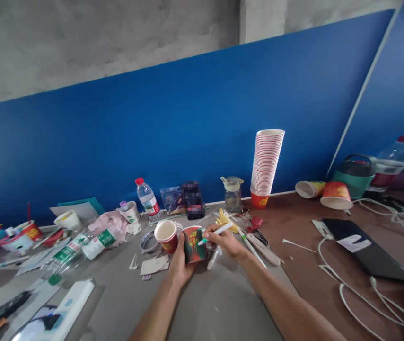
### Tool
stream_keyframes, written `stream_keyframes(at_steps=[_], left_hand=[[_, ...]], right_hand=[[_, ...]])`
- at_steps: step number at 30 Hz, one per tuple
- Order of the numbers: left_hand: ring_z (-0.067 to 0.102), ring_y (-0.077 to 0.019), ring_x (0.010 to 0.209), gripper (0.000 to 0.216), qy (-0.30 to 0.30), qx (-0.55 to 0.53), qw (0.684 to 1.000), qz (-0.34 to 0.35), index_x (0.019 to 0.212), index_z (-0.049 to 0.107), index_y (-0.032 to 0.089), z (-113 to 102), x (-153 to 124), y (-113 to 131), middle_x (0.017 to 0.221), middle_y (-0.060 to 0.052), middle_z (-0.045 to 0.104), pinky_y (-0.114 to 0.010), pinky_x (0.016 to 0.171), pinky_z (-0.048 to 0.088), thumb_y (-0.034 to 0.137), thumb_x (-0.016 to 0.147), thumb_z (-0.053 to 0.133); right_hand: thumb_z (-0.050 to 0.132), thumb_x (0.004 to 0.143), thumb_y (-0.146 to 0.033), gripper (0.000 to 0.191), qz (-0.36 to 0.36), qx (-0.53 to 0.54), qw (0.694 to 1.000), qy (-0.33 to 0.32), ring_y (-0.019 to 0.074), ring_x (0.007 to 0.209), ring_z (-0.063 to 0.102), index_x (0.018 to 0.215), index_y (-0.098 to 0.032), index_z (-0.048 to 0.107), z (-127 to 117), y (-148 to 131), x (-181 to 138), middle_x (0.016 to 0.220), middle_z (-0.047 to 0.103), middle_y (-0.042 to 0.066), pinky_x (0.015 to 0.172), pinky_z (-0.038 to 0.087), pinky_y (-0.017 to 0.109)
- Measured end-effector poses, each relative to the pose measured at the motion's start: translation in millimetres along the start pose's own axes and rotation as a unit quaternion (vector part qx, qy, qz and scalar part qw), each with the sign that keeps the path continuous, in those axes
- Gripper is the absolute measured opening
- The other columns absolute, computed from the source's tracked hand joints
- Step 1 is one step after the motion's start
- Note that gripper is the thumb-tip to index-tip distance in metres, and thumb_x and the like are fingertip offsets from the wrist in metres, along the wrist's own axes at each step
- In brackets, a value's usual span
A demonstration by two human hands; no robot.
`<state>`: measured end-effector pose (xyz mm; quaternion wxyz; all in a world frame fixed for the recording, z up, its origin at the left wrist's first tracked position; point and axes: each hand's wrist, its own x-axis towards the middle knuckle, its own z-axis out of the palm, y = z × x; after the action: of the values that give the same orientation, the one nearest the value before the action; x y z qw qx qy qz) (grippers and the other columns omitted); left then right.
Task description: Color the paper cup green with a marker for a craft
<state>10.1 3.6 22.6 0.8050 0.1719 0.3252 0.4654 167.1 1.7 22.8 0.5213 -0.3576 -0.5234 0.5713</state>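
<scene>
In the head view, a painted paper cup (pixel 194 246) is being held above the near middle of a grey table (pixel 216 308). It is being gripped from the left and beneath by the left hand (pixel 181 266), with fingers closed round its side, apparently so that its decorated wall is being kept steady and turned toward the viewer. Green, yellow and red patches are being shown on that wall.

A white marker (pixel 224 228) is being pinched near its green tip by the fingertips of the right hand (pixel 226 241), presumably for fine control. Its long axis is being slanted from far right to near left, the tip being pointed left at the cup's right edge; whether contact is being made cannot be told. The cup's long axis is being held roughly upright with a slight lean; which way its mouth is being turned is hard to tell.

Just left, a red paper cup (pixel 170 246) is being left standing mouth up, perhaps for easy reach. Farther right, a tall cup stack (pixel 266 163) is being kept near the blue partition (pixel 188 123), likely out of the way.
</scene>
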Motion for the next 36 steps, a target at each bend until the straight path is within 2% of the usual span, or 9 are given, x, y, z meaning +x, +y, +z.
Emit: stream_keyframes(at_steps=[4, 8, 12, 16, 21, 25, 30, 34, 36], left_hand=[[0.069, -0.0251, 0.083, 0.057, -0.019, 0.017, 1.0, -0.002, 0.125, 0.051, 0.006, -1.0, 0.2, -0.7, 0.097, -0.015, 0.072, -0.04, 0.086, 0.051, 0.047, 0.086, 0.05], [0.069, -0.0244, 0.08, 0.054, 0.001, 0.028, 1.0, 0.011, 0.123, 0.052, 0.006, -2.6, 2.1, -1.5, 0.092, -0.014, 0.073, -0.04, 0.085, 0.052, 0.046, 0.086, 0.051], [0.069, -0.0249, 0.084, 0.051, -0.008, 0.035, 0.999, 0.0, 0.119, 0.055, 0.005, -2.7, 2.7, -1.9, 0.094, -0.016, 0.072, -0.04, 0.086, 0.052, 0.045, 0.087, 0.05], [0.07, -0.0246, 0.082, 0.046, 0.007, 0.041, 0.999, 0.024, 0.114, 0.059, 0.007, -3.5, 3.4, -2.6, 0.092, -0.014, 0.073, -0.04, 0.085, 0.052, 0.044, 0.086, 0.052], [0.069, -0.0247, 0.082, 0.047, -0.015, 0.059, 0.998, 0.016, 0.11, 0.061, 0.007, -3.8, 3.8, -2.9, 0.09, -0.014, 0.073, -0.04, 0.085, 0.052, 0.046, 0.087, 0.05], [0.069, -0.0238, 0.084, 0.042, -0.01, 0.053, 0.998, 0.031, 0.107, 0.062, 0.008, -3.4, 3.6, -3.0, 0.091, -0.013, 0.073, -0.038, 0.087, 0.052, 0.044, 0.087, 0.052], [0.069, -0.0246, 0.081, 0.048, -0.02, 0.069, 0.997, 0.025, 0.108, 0.062, 0.006, -4.4, 3.2, -3.1, 0.093, -0.016, 0.072, -0.038, 0.084, 0.052, 0.047, 0.085, 0.052], [0.069, -0.0256, 0.084, 0.048, 0.002, 0.056, 0.998, 0.028, 0.112, 0.06, 0.006, -2.0, 1.9, -2.6, 0.09, -0.015, 0.073, -0.039, 0.085, 0.052, 0.045, 0.085, 0.054], [0.069, -0.026, 0.085, 0.05, 0.003, 0.048, 0.999, 0.021, 0.114, 0.058, 0.005, -0.3, 1.2, -2.2, 0.091, -0.015, 0.072, -0.039, 0.087, 0.051, 0.045, 0.085, 0.054]], right_hand=[[0.071, 0.067, -0.051, 0.034, 0.021, -0.029, 0.998, -0.06, 0.0106, 0.048, 0.041, 0.065, -0.019, 0.06, -0.2, -1.8, -1.1, 0.05, 0.049, -0.002, 0.048, 0.029, 0.026], [0.068, 0.069, -0.053, 0.033, 0.006, -0.016, 1.0, -0.007, 0.0117, 0.047, 0.037, 0.063, -0.023, 0.058, -0.2, -5.8, -2.7, 0.05, 0.046, -0.001, 0.048, 0.026, 0.028], [0.07, 0.068, -0.051, 0.032, 0.021, -0.035, 0.998, -0.04, 0.0117, 0.047, 0.039, 0.063, -0.021, 0.06, -1.3, -6.6, -2.6, 0.051, 0.048, -0.001, 0.048, 0.027, 0.028], [0.069, 0.067, -0.052, 0.035, 0.001, -0.02, 0.999, 0.026, 0.0098, 0.047, 0.037, 0.066, -0.019, 0.058, -3.1, -3.5, -0.4, 0.05, 0.048, -0.003, 0.047, 0.026, 0.025], [0.072, 0.065, -0.048, 0.034, 0.032, -0.026, 0.997, -0.06, 0.0089, 0.046, 0.041, 0.066, -0.016, 0.059, -3.5, -2.5, -0.2, 0.049, 0.05, -0.004, 0.047, 0.029, 0.023], [0.07, 0.066, -0.05, 0.035, 0.006, -0.011, 1.0, 0.01, 0.0082, 0.046, 0.04, 0.066, -0.017, 0.057, -4.8, -4.9, -0.7, 0.049, 0.05, -0.005, 0.046, 0.028, 0.022], [0.071, 0.067, -0.049, 0.034, 0.039, -0.062, 0.994, -0.087, 0.0089, 0.046, 0.043, 0.065, -0.017, 0.06, -7.7, -5.2, -1.4, 0.049, 0.053, -0.004, 0.046, 0.031, 0.022], [0.069, 0.069, -0.05, 0.034, 0.009, -0.016, 1.0, -0.003, 0.0087, 0.046, 0.042, 0.067, -0.018, 0.059, -10.1, -1.7, -0.2, 0.05, 0.052, -0.004, 0.047, 0.032, 0.022], [0.07, 0.068, -0.049, 0.033, 0.017, -0.02, 0.999, -0.019, 0.009, 0.046, 0.043, 0.067, -0.017, 0.06, -10.7, -0.9, 0.1, 0.05, 0.053, -0.004, 0.047, 0.032, 0.023]])
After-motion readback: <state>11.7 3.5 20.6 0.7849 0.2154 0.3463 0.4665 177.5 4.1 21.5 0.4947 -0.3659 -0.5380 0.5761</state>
